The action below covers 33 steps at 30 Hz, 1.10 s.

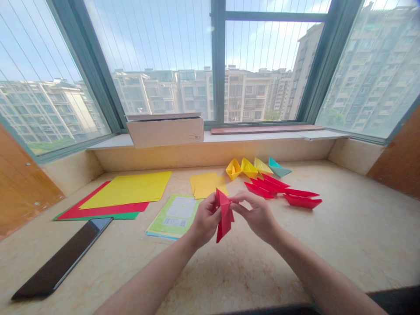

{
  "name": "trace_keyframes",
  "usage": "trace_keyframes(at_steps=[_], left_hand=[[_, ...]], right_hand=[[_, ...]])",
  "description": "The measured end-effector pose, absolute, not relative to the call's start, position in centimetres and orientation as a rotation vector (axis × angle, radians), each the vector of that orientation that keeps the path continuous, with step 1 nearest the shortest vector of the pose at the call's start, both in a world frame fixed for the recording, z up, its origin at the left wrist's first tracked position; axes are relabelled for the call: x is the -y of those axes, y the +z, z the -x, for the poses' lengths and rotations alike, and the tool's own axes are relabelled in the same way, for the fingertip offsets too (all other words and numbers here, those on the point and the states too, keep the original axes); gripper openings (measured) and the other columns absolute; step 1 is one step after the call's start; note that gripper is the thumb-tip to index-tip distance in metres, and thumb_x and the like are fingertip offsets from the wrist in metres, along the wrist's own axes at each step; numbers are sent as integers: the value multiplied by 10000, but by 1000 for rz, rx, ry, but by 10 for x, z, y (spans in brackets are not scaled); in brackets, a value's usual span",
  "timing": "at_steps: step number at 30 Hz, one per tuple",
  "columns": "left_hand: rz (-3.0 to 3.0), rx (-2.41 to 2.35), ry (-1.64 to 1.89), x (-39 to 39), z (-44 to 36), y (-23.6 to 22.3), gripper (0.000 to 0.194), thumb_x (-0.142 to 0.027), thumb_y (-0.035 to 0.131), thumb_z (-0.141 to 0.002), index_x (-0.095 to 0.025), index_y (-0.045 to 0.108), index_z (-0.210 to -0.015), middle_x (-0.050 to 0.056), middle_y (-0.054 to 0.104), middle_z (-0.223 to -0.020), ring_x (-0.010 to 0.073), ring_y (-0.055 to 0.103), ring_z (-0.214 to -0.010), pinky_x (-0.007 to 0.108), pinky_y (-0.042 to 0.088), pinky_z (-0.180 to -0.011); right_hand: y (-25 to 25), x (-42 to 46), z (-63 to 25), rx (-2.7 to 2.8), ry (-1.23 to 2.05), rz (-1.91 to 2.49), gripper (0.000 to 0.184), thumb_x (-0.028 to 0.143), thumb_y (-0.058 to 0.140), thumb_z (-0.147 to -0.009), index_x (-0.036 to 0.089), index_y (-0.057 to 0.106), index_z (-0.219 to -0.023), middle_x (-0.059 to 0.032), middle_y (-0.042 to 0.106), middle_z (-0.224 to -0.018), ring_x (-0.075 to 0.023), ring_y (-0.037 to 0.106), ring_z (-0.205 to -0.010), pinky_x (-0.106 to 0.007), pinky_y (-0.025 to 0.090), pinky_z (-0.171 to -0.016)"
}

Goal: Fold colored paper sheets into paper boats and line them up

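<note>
A folded red paper boat (pixel 224 218) is held upright on its end above the counter, between my two hands. My left hand (pixel 206 218) grips its left side, with the thumb across the paper. The thumb and fingertips of my right hand (pixel 252 212) pinch its right edge near the top. Beyond my right hand, several finished red paper boats (pixel 302 199) lie in a cluster. Behind them stands a row of yellow paper boats (pixel 233 169) with a teal paper boat (pixel 278 168) at its right end.
Square yellow paper sheets (pixel 208 183) lie behind my hands, and a green paper packet (pixel 173 214) is to their left. Large yellow sheets (pixel 127 189) cover red and green ones. A black phone (pixel 65 258) rests front left. A white box (pixel 166 132) sits on the window ledge.
</note>
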<state>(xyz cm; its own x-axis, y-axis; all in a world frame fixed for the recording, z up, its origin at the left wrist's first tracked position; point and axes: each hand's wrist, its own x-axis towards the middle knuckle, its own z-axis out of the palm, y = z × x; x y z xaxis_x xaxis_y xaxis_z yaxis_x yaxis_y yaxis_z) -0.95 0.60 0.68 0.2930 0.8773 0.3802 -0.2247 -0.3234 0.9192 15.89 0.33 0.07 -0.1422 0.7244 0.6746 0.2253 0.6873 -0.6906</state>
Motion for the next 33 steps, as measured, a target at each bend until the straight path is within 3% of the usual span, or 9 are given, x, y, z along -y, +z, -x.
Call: trace_keyframes(at_steps=[8,18,27,33], left_hand=[[-1434,-634,1256,-6,10,1,340,-418,756,-780,-136,583,-856,1,592,-727,110,565,-621,224,496,-583],[-1384,-632,1268,-5,8,-1,350,-433,770,-762,-134,596,-813,-8,584,-675,101,544,-568,207,462,-523],[-1368,-588,1281,-2,8,8,297,-386,751,-795,-139,670,-938,46,675,-826,133,602,-685,246,499,-643],[-1328,-616,1277,-1,7,10,274,-365,767,-777,-138,662,-891,21,649,-738,116,558,-621,225,450,-590]], right_hand=[[4,0,-159,1772,530,723,7,220,681,-871,224,685,-876,-31,689,-858,-187,643,-797,-329,509,-730],[8,1,-162,1786,567,715,42,235,700,-859,217,663,-851,-14,680,-827,-171,627,-760,-310,490,-701],[9,3,-160,1711,570,785,125,256,715,-843,236,689,-963,-7,697,-842,-174,630,-794,-313,499,-748],[8,4,-159,1704,514,795,133,257,707,-845,233,686,-974,-12,705,-835,-173,634,-776,-311,509,-731]])
